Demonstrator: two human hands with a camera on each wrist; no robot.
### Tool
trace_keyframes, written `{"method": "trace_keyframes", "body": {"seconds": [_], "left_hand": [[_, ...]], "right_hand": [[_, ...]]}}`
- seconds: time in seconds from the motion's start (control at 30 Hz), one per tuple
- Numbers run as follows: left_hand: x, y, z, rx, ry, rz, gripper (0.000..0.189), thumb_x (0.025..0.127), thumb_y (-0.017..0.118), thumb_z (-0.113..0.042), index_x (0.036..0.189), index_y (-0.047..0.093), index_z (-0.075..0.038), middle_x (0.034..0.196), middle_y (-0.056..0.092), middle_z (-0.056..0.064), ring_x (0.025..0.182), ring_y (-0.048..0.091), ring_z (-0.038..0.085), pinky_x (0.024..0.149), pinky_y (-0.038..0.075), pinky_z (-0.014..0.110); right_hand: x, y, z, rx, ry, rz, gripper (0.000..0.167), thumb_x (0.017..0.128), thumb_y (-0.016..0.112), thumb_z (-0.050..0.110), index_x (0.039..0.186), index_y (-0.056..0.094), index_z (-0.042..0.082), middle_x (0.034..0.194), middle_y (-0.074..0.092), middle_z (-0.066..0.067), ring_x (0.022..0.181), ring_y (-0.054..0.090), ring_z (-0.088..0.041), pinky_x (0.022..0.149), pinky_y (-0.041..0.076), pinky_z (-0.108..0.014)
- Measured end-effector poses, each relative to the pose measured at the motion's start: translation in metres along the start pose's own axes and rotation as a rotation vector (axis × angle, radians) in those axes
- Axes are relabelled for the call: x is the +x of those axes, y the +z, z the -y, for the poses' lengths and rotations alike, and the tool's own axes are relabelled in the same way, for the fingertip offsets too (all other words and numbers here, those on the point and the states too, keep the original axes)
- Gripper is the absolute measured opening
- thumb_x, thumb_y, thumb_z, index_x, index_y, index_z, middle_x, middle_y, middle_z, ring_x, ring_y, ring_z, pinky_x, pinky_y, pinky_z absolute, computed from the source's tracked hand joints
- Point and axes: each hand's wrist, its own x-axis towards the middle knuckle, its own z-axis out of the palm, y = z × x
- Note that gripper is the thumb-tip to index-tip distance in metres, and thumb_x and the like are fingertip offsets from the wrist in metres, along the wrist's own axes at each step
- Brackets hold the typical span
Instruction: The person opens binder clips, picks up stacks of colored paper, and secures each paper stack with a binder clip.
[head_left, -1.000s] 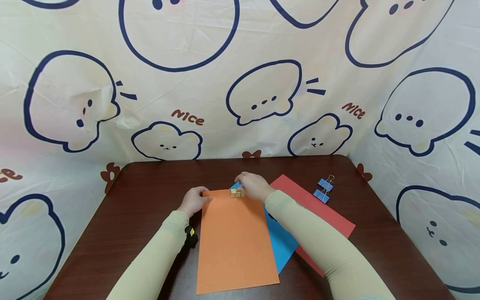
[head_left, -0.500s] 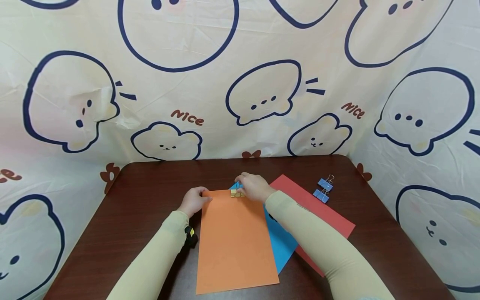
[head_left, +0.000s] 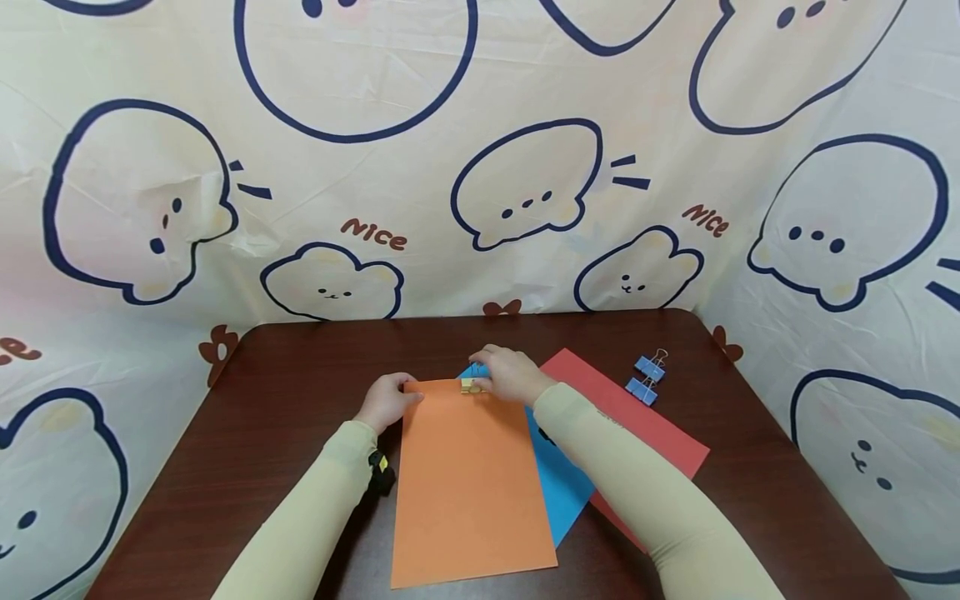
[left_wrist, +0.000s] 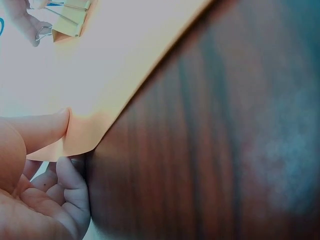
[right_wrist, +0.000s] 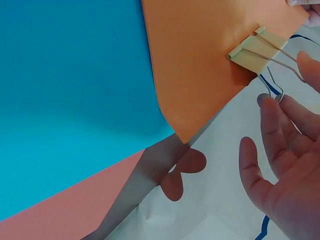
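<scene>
With fingers of left hand, pinching orange paper by its far-left corner; with those of right hand, gripping yellow clip on the paper's far edge.

Clip on top sheet, lower sheets at right, two clips beyond

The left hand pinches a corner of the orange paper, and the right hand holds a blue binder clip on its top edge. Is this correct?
The binder clip is yellow, not blue, as the right wrist view shows. The left hand does pinch the orange paper; the right hand holds the clip.
</scene>
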Motion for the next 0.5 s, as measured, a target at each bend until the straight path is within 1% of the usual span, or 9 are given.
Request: {"method": "trace_keyframes", "body": {"seconds": [0.1, 0.27, 0.37, 0.5], "left_hand": [[0.0002, -0.0001, 0.0001, 0.003, 0.005, 0.0, 0.017, 0.098, 0.07, -0.011, 0.111, 0.072, 0.0, 0.108, 0.069, 0.017, 0.079, 0.057, 0.023, 0.068, 0.048, 0.032], [-0.0012, -0.0002, -0.0015, -0.01, 0.002, 0.0, 0.017, 0.098, 0.07, -0.011, 0.111, 0.072, -0.001, 0.107, 0.069, 0.016, 0.078, 0.056, 0.022, 0.067, 0.047, 0.031], [-0.0021, -0.0002, -0.0017, -0.022, 0.004, 0.004, 0.015, 0.098, 0.069, -0.01, 0.11, 0.071, -0.001, 0.105, 0.068, 0.016, 0.077, 0.055, 0.022, 0.067, 0.046, 0.03], [-0.0024, -0.0004, -0.0008, -0.028, 0.016, 0.002, 0.014, 0.098, 0.07, -0.009, 0.109, 0.071, 0.0, 0.103, 0.068, 0.015, 0.077, 0.054, 0.022, 0.067, 0.045, 0.031]], "right_hand": [[-0.0012, -0.0001, 0.0, 0.039, 0.012, 0.009, 0.056, 0.101, 0.066, 0.035, 0.151, 0.053, 0.012, 0.151, 0.054, -0.009, 0.137, 0.054, -0.026, 0.113, 0.047, -0.043], [-0.0031, 0.0015, -0.0012, 0.124, 0.032, 0.023, 0.061, 0.103, 0.064, 0.032, 0.156, 0.045, 0.01, 0.154, 0.05, -0.012, 0.139, 0.053, -0.028, 0.113, 0.046, -0.041], [-0.0042, 0.003, -0.0039, 0.126, 0.037, 0.025, 0.062, 0.104, 0.062, 0.033, 0.157, 0.042, 0.009, 0.155, 0.048, -0.013, 0.14, 0.051, -0.029, 0.114, 0.046, -0.041], [-0.0079, 0.0025, -0.0082, 0.131, 0.044, 0.024, 0.061, 0.105, 0.06, 0.03, 0.158, 0.04, 0.008, 0.156, 0.047, -0.014, 0.142, 0.049, -0.03, 0.114, 0.045, -0.043]]}}
